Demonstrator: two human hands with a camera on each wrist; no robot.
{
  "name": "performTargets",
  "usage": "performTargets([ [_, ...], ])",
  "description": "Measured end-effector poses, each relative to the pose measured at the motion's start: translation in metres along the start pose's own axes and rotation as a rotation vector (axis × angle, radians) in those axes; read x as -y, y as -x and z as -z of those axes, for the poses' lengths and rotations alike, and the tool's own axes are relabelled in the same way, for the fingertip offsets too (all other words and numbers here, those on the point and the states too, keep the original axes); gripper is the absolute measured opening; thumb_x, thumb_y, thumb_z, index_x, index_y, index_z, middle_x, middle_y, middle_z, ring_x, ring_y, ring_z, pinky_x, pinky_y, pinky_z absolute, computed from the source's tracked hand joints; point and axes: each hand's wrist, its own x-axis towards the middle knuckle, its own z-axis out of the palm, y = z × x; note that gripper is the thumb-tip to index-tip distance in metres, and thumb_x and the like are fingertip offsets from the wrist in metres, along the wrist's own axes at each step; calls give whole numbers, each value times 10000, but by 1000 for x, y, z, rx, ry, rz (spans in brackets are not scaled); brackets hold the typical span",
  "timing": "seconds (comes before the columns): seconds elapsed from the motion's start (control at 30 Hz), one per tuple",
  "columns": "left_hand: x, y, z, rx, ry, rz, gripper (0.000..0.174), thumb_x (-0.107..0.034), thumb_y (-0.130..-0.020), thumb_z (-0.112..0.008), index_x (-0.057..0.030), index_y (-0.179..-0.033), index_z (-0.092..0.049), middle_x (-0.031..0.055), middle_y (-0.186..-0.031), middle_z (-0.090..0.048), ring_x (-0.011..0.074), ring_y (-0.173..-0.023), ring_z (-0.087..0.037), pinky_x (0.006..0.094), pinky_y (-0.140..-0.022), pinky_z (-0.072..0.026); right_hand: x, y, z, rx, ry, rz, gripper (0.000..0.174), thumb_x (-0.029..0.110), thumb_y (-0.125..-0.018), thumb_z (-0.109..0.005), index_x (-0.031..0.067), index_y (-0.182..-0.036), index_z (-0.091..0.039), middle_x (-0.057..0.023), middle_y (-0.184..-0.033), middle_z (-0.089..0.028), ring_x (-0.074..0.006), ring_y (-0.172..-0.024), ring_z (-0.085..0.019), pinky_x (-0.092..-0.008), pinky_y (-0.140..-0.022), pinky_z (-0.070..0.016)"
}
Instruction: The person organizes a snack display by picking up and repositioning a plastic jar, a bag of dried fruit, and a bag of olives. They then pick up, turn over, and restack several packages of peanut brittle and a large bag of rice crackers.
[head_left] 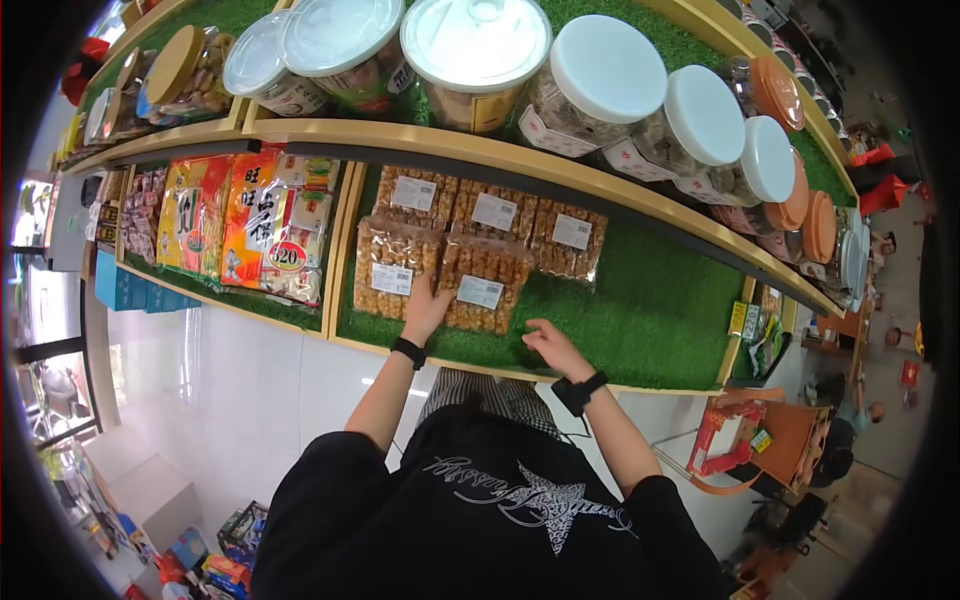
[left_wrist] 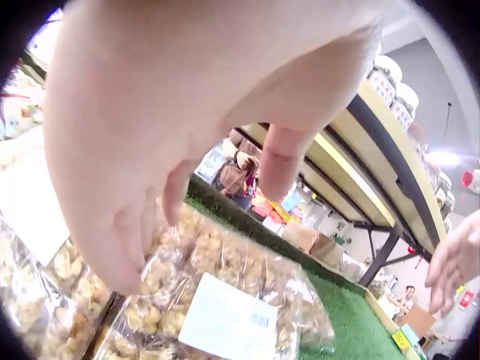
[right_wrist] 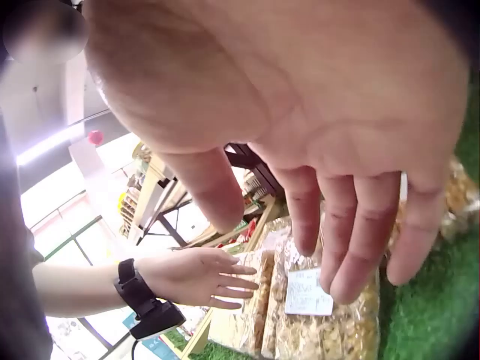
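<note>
Clear bags of brown, nut-like snack pieces with white labels lie in two rows on green turf. My left hand [head_left: 425, 310] is at the seam between the front-left bag [head_left: 388, 255] and the front-right bag [head_left: 488, 290], its fingertips right at their plastic in the left wrist view. Loosely bent fingers show on my right hand [head_left: 553, 348], which holds nothing and hovers over the turf just right of the front-right bag. Behind them sit the back-left bag [head_left: 430, 188], the back-middle bag [head_left: 515, 205] and the back-right bag [head_left: 570, 255].
Bare green turf [head_left: 650, 310] fills the bin's right part. A wooden rim [head_left: 620, 388] runs along the front. Overhead, a shelf edge [head_left: 420, 160] carries several lidded jars [head_left: 605, 75]. Left of a wooden divider [head_left: 337, 250] stand red and yellow snack packs [head_left: 262, 220].
</note>
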Motion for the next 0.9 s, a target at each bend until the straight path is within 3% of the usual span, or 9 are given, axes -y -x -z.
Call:
performTargets([
  [0.17,-17,5,5,138,148,189,657,-188,-719,-587,28,-1257,-280,216,-1196,-417,288,-1049,-462,345,-821,-402,26,-34,-12,-38,-197,-255,703,276,-802,-546,-6,-1317,-159,-179,-1139,-455,-283,-1084,-425,-353,-899,-338],
  [0.27,-11,7,1,237,241,197,711,-192,-707,-603,24,-1275,-233,244,-1252,-352,303,-1120,-402,341,-841,-391,17,-53,-21,-80,-215,-234,731,243,-793,-541,8,-1333,-108,-206,-1364,-165,-314,-1266,-175,-374,-988,-254],
  [0.37,27,0,-21,140,165,122,745,-199,-705,-605,24,-1291,-202,234,-1253,-357,289,-1074,-451,334,-839,-391,-5,-64,-32,-148,-180,-154,788,291,-771,-562,49,-1349,-84,-216,-1296,-296,-285,-1170,-339,-383,-920,-302],
  [0.5,9,-10,-21,90,10,213,753,-175,-703,-602,27,-1302,-193,190,-1159,-458,220,-953,-521,300,-798,-401,6,-49,-25,-90,-243,-172,805,274,-768,-559,58,-1354,-51,-215,-1308,-280,-284,-1176,-330,-374,-923,-293],
  [0.57,-36,-11,-4,335,555,520,749,-111,-732,-560,43,-1322,-126,145,-1014,-540,192,-922,-515,274,-812,-377,13,-35,-16,-1,-365,-298,820,267,-754,-568,83,-1359,-46,-189,-1300,-312,-267,-1177,-331,-367,-910,-299],
  [0.7,-46,4,-30,329,417,283,699,-83,-678,-598,30,-1288,-277,40,-663,-549,94,-583,-478,236,-535,-377,-7,-1,-9,-100,-488,-205,760,115,-757,-541,45,-1351,-72,-130,-1124,-489,-196,-989,-477,-314,-822,-345],
  [0.77,-67,19,-41,328,397,271,670,-66,-646,-609,26,-1256,-348,49,-631,-520,90,-572,-456,238,-525,-367,-18,24,0,-112,-555,-195,766,103,-745,-552,56,-1351,-85,-124,-1087,-506,-175,-957,-487,-310,-811,-354],
  [0.83,-90,31,-50,496,191,142,641,-58,-701,-539,-1,-1292,-297,94,-846,-551,134,-750,-501,252,-696,-401,-39,49,7,-145,-590,-100,728,76,-742,-544,55,-1344,-134,-114,-1079,-506,-167,-942,-494,-297,-822,-366],
  [0.9,-102,46,-70,516,253,113,639,-56,-674,-555,-44,-1279,-350,88,-867,-491,160,-818,-469,270,-749,-383,-50,79,17,-215,-690,67,673,45,-741,-529,41,-1325,-195,-102,-1074,-508,-168,-924,-503,-283,-820,-380],
])
